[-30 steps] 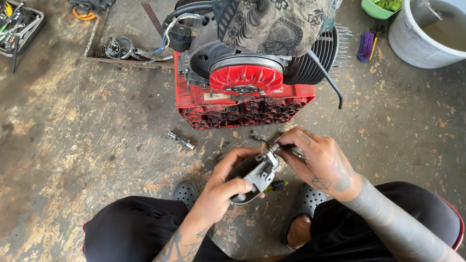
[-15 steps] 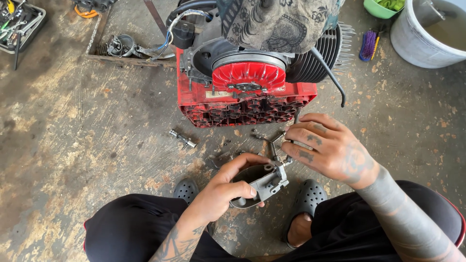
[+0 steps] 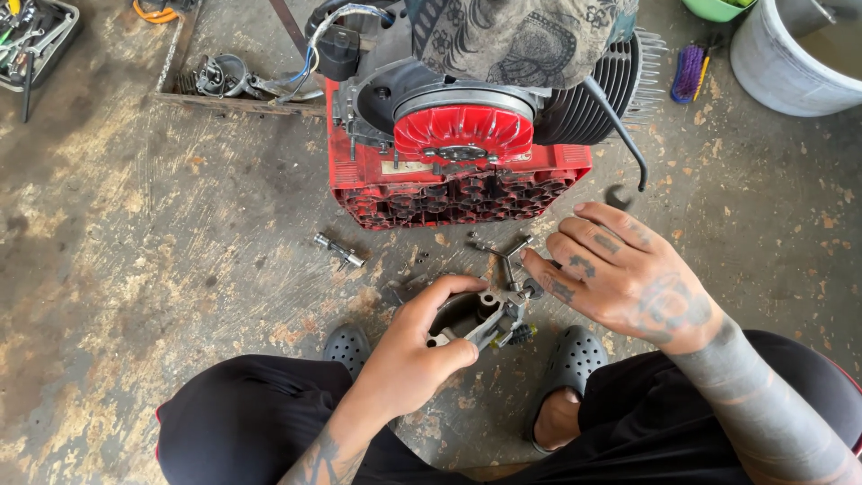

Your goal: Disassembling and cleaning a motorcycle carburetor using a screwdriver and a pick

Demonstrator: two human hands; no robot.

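Observation:
My left hand (image 3: 409,350) grips a small grey metal carburetor (image 3: 480,319) low over the concrete floor, thumb over its top. My right hand (image 3: 620,269) hovers just right of it, fingers spread, fingertips touching a thin metal lever on the carburetor's upper right. A small engine with a red flywheel (image 3: 462,133) sits on a red plastic crate (image 3: 449,193) right in front of the hands. A patterned cloth (image 3: 525,36) drapes over the engine's top.
Loose screws and a small metal tool (image 3: 339,251) lie on the floor before the crate. A wooden tray with parts (image 3: 224,81) is at upper left, a tool tray (image 3: 31,36) in the far-left corner, a grey bucket (image 3: 795,63) and a purple brush (image 3: 689,72) at upper right.
My right hand has let go of the carburetor's top and opened, sliding right with fingers spread. The left hand keeps holding the carburetor and has tilted it slightly.

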